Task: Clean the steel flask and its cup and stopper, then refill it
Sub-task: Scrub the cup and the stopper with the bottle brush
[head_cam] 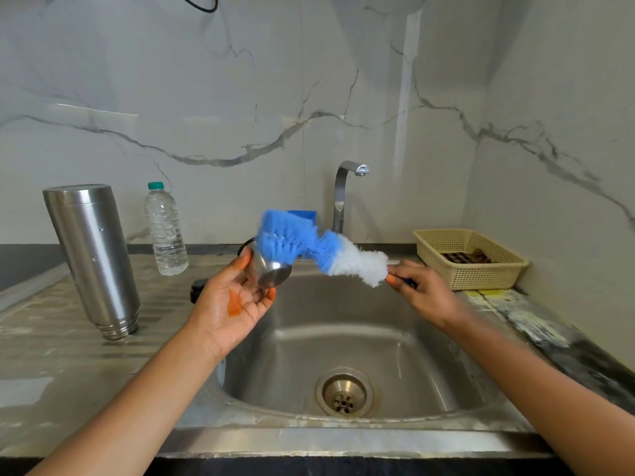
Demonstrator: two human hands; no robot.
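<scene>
Just above the sink's (pixel 343 341) rear-left corner, the left hand (pixel 233 297) is gripping the steel cup (pixel 269 271), tilted with its base toward the camera, while the right hand (pixel 424 290) is clasping the handle of a blue-and-white brush (pixel 309 247) whose blue bristles are sitting in the cup's mouth. On the left drainboard the steel flask (pixel 92 259) is standing inverted beside a capped water bottle (pixel 166 231) holding clear water. At the right edge, a cream basket (pixel 474 273) is holding something dark.

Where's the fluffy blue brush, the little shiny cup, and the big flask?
brush (pixel 309 247), head view, on its blue bristles.
cup (pixel 273 274), head view, on its steel base.
flask (pixel 91 255), head view, mid-body.
</scene>
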